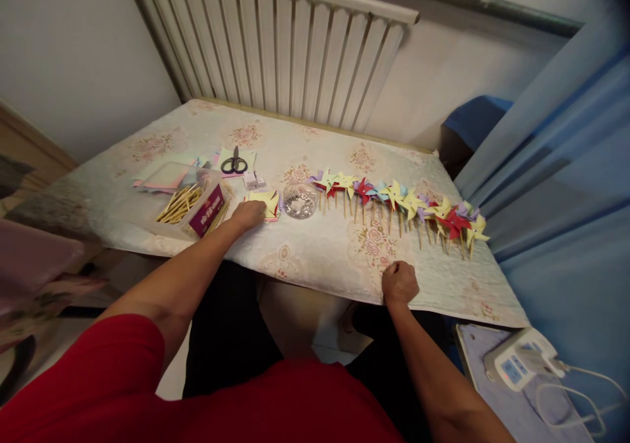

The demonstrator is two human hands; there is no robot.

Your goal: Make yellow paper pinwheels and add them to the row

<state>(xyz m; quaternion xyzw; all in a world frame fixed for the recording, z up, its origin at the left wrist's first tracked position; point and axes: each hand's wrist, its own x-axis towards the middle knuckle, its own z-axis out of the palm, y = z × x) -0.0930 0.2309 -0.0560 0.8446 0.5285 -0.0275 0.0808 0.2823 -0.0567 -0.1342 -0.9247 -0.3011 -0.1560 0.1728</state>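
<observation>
My left hand (249, 215) lies with curled fingers at the left side of a small stack of cut coloured paper (270, 201), yellow on top. Its fingertips are mostly hidden, so what they pinch, if anything, does not show. Just right of the stack is a round clear container (300, 201) of small shiny pieces. My right hand (399, 283) rests as a closed fist near the table's front edge, and nothing shows in it. Beyond it, a row of paper pinwheels (394, 195) on wooden sticks runs across the right side.
A clear plastic box (183, 228) holds wooden sticks (181, 203). Behind it are dark-handled scissors (234, 162), a small white box (254, 180) and paper sheets (162, 184). A power strip (522, 359) with cables sits lower right, beside a blue curtain (566, 187). A radiator (295, 49) lines the wall.
</observation>
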